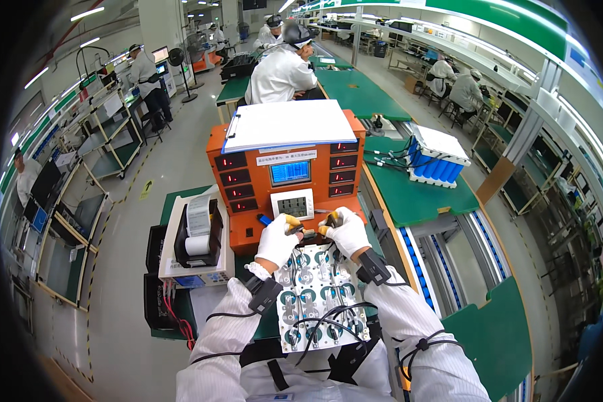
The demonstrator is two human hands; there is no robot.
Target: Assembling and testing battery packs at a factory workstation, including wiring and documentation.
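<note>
Both my hands wear white gloves with yellow fingertips and meet at the foot of an orange tester (253, 229). My left hand (277, 241) is closed in a pinch on a small dark cable connector, mostly covered by its fingers. Just to the right, my right hand (346, 232) pinches another dark piece that looks like a cable connector. A greyish socket (309, 234) shows between the hands. Below them, close to my body, lies a battery pack (308, 295) with a white top, green rings, metal strips and black wires.
A clipboard with paper (291, 126) rests on the tester, and a small white display (293, 205) leans on its front. At left stands a device with a paper roll (196, 244). A blue battery pack (437, 157) sits on the green bench (409, 194), beside a roller conveyor (442, 268). A person (281, 74) sits ahead.
</note>
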